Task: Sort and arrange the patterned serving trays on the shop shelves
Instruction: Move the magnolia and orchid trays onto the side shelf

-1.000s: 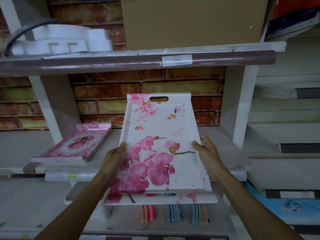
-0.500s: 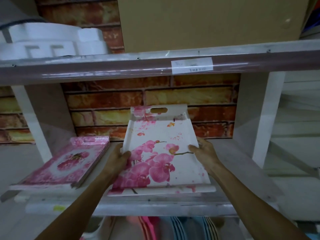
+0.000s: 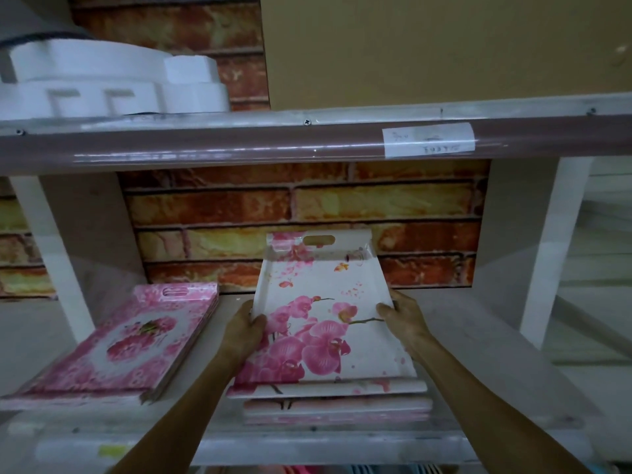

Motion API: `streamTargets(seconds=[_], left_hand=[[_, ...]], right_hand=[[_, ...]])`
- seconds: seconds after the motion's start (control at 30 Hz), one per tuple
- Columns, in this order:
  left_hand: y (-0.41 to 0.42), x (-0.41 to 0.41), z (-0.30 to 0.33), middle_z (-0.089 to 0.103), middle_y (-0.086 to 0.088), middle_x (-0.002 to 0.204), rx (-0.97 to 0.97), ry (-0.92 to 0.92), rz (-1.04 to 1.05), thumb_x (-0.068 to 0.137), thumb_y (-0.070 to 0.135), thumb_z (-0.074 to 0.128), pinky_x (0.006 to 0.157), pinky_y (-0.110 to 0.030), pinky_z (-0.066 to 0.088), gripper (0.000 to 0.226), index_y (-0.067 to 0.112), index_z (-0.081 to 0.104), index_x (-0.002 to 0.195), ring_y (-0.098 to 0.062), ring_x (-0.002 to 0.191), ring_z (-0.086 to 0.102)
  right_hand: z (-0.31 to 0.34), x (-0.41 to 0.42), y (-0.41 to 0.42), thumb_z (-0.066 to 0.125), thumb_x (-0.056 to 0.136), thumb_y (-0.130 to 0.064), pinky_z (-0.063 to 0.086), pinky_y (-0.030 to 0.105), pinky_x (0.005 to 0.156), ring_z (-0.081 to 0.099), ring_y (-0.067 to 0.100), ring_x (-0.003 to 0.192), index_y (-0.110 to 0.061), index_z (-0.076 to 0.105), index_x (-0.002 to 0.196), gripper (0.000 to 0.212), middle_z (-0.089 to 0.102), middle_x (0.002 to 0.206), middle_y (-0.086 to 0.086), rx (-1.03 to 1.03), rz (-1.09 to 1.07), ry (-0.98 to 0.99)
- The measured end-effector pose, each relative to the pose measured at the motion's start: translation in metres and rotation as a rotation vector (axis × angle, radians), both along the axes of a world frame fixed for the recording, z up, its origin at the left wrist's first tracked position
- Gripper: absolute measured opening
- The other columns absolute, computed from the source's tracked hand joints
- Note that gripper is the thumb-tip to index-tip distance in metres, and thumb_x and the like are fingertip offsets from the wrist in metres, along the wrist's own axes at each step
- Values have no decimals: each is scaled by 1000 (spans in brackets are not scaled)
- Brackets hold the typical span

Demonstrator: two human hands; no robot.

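Note:
A white serving tray printed with pink orchids [image 3: 321,309] lies on top of a small stack of similar trays [image 3: 337,410] on the middle shelf [image 3: 478,371]. My left hand [image 3: 244,328] grips its left rim and my right hand [image 3: 405,314] grips its right rim. The tray's cut-out handle points toward the brick-patterned back wall. To the left, a separate stack of pink rose-patterned trays [image 3: 126,343] rests on the same shelf, apart from the orchid stack.
The upper shelf edge [image 3: 307,142] with a paper label [image 3: 429,140] runs overhead, carrying white foam packing [image 3: 102,83] and a cardboard box [image 3: 444,46]. White uprights [image 3: 554,241] flank the bay. Coloured items show on the shelf below.
Both hands have carried the orchid tray forward and down into the shelf bay; it now rests on the stack of similar trays. The camera has moved closer.

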State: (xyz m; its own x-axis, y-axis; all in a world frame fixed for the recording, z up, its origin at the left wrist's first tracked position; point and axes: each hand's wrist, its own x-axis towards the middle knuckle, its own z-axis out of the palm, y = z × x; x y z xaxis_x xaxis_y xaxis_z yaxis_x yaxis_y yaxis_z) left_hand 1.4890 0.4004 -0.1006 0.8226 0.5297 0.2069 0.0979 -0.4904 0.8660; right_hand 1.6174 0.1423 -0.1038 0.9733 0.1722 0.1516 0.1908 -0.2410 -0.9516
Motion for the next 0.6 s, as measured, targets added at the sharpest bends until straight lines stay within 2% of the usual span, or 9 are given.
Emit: streamTargets(seconds=[0.17, 0.37, 0.5, 0.6], left_hand=[[2, 9, -10, 66, -18, 90, 0, 14, -15, 94, 7, 43, 46, -24, 47, 32, 7, 51, 125, -20, 59, 61], [1, 14, -21, 66, -15, 86, -15, 45, -20, 93, 7, 44, 46, -24, 47, 27, 7, 53, 119, -20, 59, 61], [1, 14, -27, 66, -13, 80, -14, 71, -27, 93, 6, 44, 48, -26, 48, 23, 9, 54, 113, -20, 57, 60], [1, 14, -32, 67, -13, 79, -13, 96, -35, 92, 6, 45, 45, -23, 47, 22, 7, 56, 111, -19, 55, 60]], right_hand=[[-5, 4, 1, 52, 88, -1, 53, 37, 93, 64, 28, 108, -11, 62, 127, 42, 67, 122, 10, -81, -30, -2], [-11, 6, 0, 50, 87, 1, 49, 26, 77, 64, 25, 96, -6, 62, 124, 39, 68, 114, 12, -138, -53, 16], [-26, 14, -1, 54, 84, -6, 56, 36, 82, 67, 30, 94, -7, 66, 115, 34, 71, 108, 14, -184, -80, 27], [-48, 30, -4, 55, 76, -17, 57, 41, 86, 68, 30, 93, -13, 69, 110, 37, 69, 107, 15, -223, -89, 31]])
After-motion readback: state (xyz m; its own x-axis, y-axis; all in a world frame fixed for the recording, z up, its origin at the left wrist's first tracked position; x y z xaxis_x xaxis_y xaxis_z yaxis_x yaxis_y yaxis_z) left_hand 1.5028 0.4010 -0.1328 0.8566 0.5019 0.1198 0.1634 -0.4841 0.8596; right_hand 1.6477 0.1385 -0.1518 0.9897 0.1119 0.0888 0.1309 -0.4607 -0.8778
